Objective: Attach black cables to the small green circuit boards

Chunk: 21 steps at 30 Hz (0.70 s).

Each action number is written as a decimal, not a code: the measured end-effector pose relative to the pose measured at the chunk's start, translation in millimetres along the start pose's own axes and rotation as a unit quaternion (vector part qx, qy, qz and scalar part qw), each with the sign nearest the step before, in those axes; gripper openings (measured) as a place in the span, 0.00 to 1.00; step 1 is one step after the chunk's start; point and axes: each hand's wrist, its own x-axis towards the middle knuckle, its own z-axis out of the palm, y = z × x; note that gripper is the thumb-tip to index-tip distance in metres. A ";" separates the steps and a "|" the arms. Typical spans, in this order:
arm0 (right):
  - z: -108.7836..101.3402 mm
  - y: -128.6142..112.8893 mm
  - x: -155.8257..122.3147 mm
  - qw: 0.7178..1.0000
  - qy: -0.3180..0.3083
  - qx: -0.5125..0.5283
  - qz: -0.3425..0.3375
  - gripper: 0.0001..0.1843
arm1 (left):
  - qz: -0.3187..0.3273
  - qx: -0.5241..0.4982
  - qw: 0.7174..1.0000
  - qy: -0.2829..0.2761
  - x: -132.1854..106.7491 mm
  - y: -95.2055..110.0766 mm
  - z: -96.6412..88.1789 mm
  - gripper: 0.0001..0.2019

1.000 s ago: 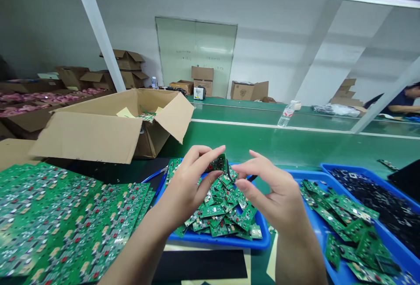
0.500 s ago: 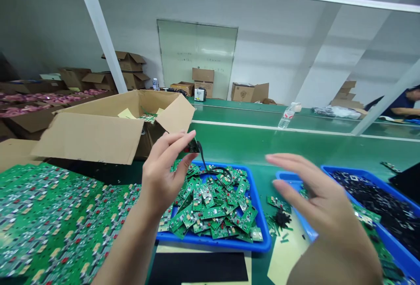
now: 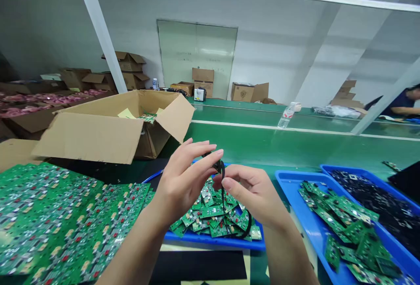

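Note:
Both my hands meet above a blue tray (image 3: 216, 240) heaped with small green circuit boards (image 3: 213, 215). My left hand (image 3: 183, 180) pinches a small dark part with a black cable (image 3: 223, 175) between thumb and fingertips. My right hand (image 3: 249, 193) is closed on the same cable just below it; the cable loops down over the boards in the tray.
Large green board panels (image 3: 65, 219) lie at the left, an open cardboard box (image 3: 108, 123) behind them. Two more blue trays (image 3: 295, 184) with boards and dark parts (image 3: 377, 197) stand at the right. A water bottle (image 3: 286, 115) lies on the green conveyor; another person's arm (image 3: 402, 110) is far right.
My right hand has swung back from the right-hand trays to the middle and closed on the cable. My left hand has come down and right with the small part.

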 end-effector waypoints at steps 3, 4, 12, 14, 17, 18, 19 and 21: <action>-0.5 1.7 0.3 0.995 0.000 0.099 0.026 0.11 | 0.000 0.003 1.000 0.017 1.2 -1.5 -1.7 0.17; -0.7 1.9 0.2 0.991 0.001 0.132 0.031 0.11 | -0.010 -0.004 1.000 0.021 1.7 -1.3 -2.3 0.17; 8.0 6.7 3.3 0.944 -0.042 0.316 0.085 0.14 | -0.065 -0.119 0.991 0.015 4.0 2.8 -3.5 0.16; 9.2 8.5 4.9 0.937 -0.059 0.330 0.099 0.16 | -0.076 -0.160 0.984 0.013 4.5 2.8 -4.1 0.15; 8.9 9.8 5.9 0.941 -0.071 0.315 0.103 0.17 | -0.089 -0.211 0.973 -0.001 5.4 3.9 -5.7 0.14; 8.4 9.8 5.6 0.947 -0.065 0.298 0.097 0.18 | -0.094 -0.221 0.971 -0.007 5.7 4.8 -6.1 0.14; 7.8 9.5 5.1 0.957 -0.049 0.271 0.091 0.17 | -0.103 -0.230 0.968 -0.014 5.8 5.9 -6.2 0.13; 6.7 8.5 3.4 0.978 0.008 0.193 0.076 0.15 | -0.136 -0.255 0.957 -0.030 6.1 8.4 -5.6 0.13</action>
